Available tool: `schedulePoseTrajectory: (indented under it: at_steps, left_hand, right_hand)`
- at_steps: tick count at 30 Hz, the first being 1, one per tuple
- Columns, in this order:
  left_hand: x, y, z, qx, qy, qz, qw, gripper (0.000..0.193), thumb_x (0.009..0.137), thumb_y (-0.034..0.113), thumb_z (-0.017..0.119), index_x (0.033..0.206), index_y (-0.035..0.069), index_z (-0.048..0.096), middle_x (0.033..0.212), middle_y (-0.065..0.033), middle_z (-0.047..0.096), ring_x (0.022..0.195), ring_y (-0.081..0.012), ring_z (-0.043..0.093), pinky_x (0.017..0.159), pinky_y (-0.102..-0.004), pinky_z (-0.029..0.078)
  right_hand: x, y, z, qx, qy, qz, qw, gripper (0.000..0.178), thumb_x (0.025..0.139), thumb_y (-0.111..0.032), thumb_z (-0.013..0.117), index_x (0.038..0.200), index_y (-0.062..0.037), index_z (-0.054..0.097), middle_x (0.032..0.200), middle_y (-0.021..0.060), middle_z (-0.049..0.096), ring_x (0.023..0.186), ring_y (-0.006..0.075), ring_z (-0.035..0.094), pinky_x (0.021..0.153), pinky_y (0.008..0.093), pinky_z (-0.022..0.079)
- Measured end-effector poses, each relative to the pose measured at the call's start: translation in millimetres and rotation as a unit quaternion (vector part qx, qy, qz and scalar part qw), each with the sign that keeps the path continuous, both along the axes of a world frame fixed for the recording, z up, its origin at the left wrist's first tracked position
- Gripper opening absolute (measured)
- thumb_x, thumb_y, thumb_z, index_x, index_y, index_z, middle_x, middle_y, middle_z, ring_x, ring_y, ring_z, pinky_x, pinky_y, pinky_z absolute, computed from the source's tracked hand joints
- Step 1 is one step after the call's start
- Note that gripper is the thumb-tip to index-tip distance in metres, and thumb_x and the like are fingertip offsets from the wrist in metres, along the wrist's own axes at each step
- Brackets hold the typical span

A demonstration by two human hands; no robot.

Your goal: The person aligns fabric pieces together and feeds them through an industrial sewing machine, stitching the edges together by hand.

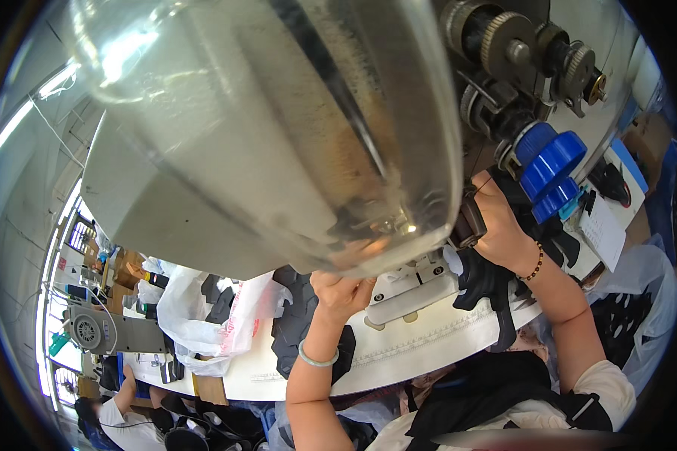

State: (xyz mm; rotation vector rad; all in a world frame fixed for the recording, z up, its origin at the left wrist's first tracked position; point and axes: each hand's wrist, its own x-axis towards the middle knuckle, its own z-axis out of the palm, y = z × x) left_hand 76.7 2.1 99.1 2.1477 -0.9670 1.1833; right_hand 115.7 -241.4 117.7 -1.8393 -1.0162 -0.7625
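Observation:
A sewing machine stands in front of me, seen partly through a large clear plastic guard. My left hand, with a pale bangle on its wrist, is at the left of the metal needle plate. Its fingers are curled together, the tips blurred behind the guard. My right hand reaches up beside the machine head, fingers bent around a spot that dark metal parts hide. Black cut pieces lie beside my left forearm, and more black material hangs below my right hand.
Blue knobs and metal tension dials stick out above my right hand. A white plastic bag is on the left of the white table. Paper lies at the right. Another person sits at the far left.

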Motion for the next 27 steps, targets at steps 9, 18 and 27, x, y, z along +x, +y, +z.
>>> schedulePoseTrajectory:
  at_steps: [9, 18, 27]
  left_hand:
    - [-0.8, -6.9, 3.2, -0.003, 0.007, 0.011, 1.0, 0.019, 0.07, 0.002, 0.072, 0.086, -0.007, 0.066, 0.084, -0.017, 0.064, 0.077, -0.0313, 0.063, 0.069, -0.0337, 0.051]
    - [-0.8, -8.0, 3.3, -0.011, 0.005, 0.01, 1.0, 0.02, 0.069, -0.001, 0.072, 0.087, -0.007, 0.066, 0.083, -0.0163, 0.063, 0.076, -0.031, 0.063, 0.068, -0.0345, 0.051]
    - [-0.1, -5.8, 1.3, -0.002, -0.035, 0.062, 0.997, 0.022, 0.068, 0.009, 0.077, 0.09, 0.006, 0.074, 0.086, -0.0083, 0.068, 0.072, -0.0207, 0.064, 0.063, -0.028, 0.049]
  right_hand:
    - [5.5, -5.8, -7.9, -0.026, -0.033, 0.031, 0.999, 0.034, 0.074, -0.009, 0.074, 0.105, -0.0004, 0.061, 0.12, 0.0172, 0.055, 0.115, 0.0328, 0.05, 0.1, 0.0404, 0.037]
    - [2.5, 3.7, 1.5, 0.058, 0.013, 0.03, 0.998, 0.033, 0.075, 0.008, 0.063, 0.104, -0.0072, 0.07, 0.101, 0.0074, 0.068, 0.098, 0.0243, 0.063, 0.094, 0.0366, 0.047]
    - [8.5, -12.7, -8.1, 0.057, -0.017, 0.018, 0.998, 0.024, 0.074, 0.003, 0.067, 0.096, -0.0074, 0.067, 0.104, 0.0039, 0.063, 0.101, 0.0237, 0.06, 0.087, 0.0328, 0.051]
